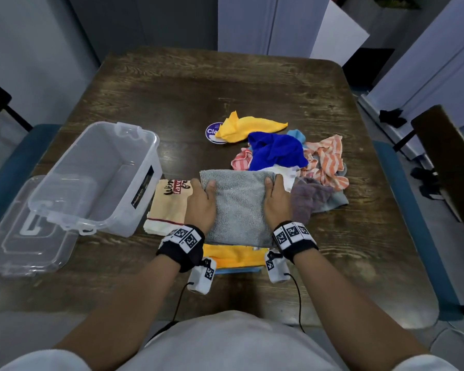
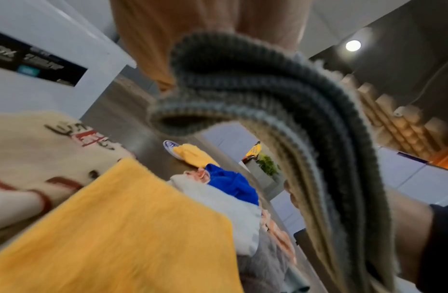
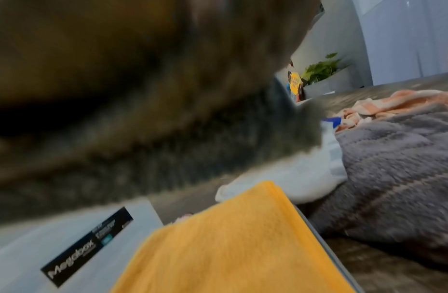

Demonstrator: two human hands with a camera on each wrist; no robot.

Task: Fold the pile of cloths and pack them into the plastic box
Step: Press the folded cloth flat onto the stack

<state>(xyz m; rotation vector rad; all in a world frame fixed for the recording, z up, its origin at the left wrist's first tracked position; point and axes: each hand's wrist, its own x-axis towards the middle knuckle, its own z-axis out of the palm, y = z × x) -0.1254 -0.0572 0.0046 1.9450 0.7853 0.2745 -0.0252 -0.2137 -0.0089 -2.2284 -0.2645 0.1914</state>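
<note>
A folded grey towel (image 1: 239, 204) is held above the table between both hands. My left hand (image 1: 202, 202) grips its left edge, thumb on top. My right hand (image 1: 276, 200) grips its right edge the same way. In the left wrist view the grey towel (image 2: 255, 95) shows several folded layers, lifted clear. Under it lies a folded yellow cloth (image 1: 233, 257) on a blue one. A folded cream cloth with lettering (image 1: 169, 207) lies next to the clear plastic box (image 1: 65, 207), which stands open with nothing inside. The unfolded pile (image 1: 292, 156) sits at the right.
The box lid (image 1: 24, 245) lies at the table's left front edge. A loose yellow cloth (image 1: 249, 128) covers part of a round sticker (image 1: 212, 132) mid-table. A dark chair (image 1: 450, 156) stands at the right.
</note>
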